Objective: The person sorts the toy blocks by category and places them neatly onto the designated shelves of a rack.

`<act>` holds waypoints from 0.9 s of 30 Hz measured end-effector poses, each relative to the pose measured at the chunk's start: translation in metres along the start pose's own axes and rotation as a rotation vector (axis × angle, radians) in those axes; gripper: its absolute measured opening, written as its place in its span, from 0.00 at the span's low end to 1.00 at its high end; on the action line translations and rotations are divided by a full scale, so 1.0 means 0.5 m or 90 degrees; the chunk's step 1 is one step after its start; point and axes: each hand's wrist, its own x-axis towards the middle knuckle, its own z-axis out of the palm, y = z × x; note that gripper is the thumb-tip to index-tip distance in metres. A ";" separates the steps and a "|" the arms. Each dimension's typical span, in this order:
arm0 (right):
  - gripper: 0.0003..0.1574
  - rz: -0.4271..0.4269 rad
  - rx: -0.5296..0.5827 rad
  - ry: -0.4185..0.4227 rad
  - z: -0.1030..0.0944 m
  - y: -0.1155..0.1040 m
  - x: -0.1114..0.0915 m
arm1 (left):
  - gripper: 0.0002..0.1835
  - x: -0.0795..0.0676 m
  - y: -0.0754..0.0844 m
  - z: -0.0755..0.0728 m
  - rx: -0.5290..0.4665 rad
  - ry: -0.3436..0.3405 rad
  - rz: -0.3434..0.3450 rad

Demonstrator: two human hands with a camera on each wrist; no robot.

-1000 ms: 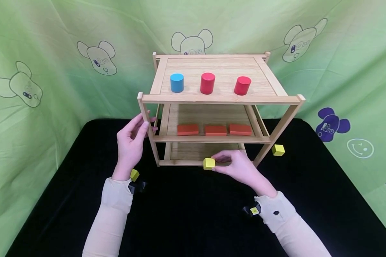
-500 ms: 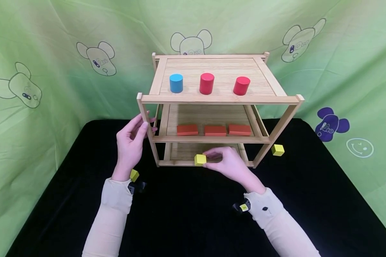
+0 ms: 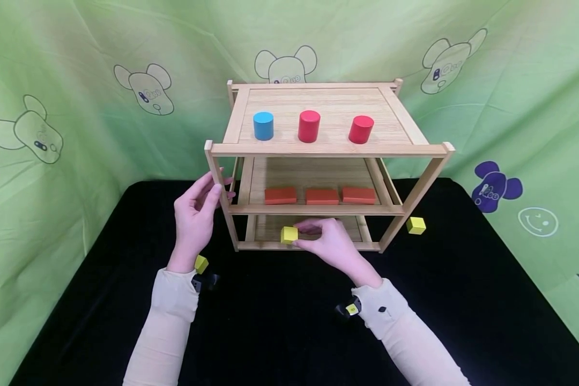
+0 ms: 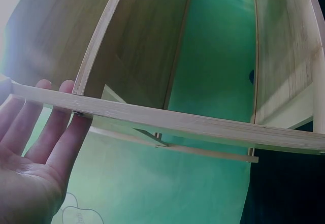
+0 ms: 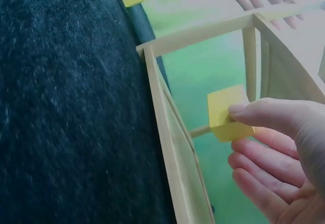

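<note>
My right hand (image 3: 335, 245) pinches a yellow cube (image 3: 289, 235) between thumb and fingers at the lowest tier of a three-tier wooden shelf (image 3: 328, 150). In the right wrist view the thumb presses the near face of the held cube (image 5: 219, 115), and the other fingers lie below it. My left hand (image 3: 193, 220) grips the shelf's front left post at middle height, thumb in front and fingertips behind. The left wrist view shows its fingers (image 4: 69, 137) reaching past the post.
The top tier carries a blue cylinder (image 3: 263, 126) and two red cylinders, one being the taller (image 3: 309, 127). Three orange-red blocks (image 3: 322, 197) line the middle tier. Loose yellow cubes lie on the black cloth, one right of the shelf (image 3: 416, 225), another by the left wrist (image 3: 201, 264).
My right hand has carried the yellow cube leftward and slightly farther in, from before the bottom rail to over the lowest tier. The left hand stays on the post.
</note>
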 end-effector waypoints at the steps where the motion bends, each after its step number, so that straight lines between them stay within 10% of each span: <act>1: 0.20 0.002 0.001 0.002 0.004 -0.001 0.001 | 0.19 0.000 0.000 0.000 -0.001 0.001 0.000; 27: 0.19 -0.007 0.023 0.023 0.092 -0.010 0.049 | 0.18 -0.001 -0.001 0.002 0.002 0.010 0.010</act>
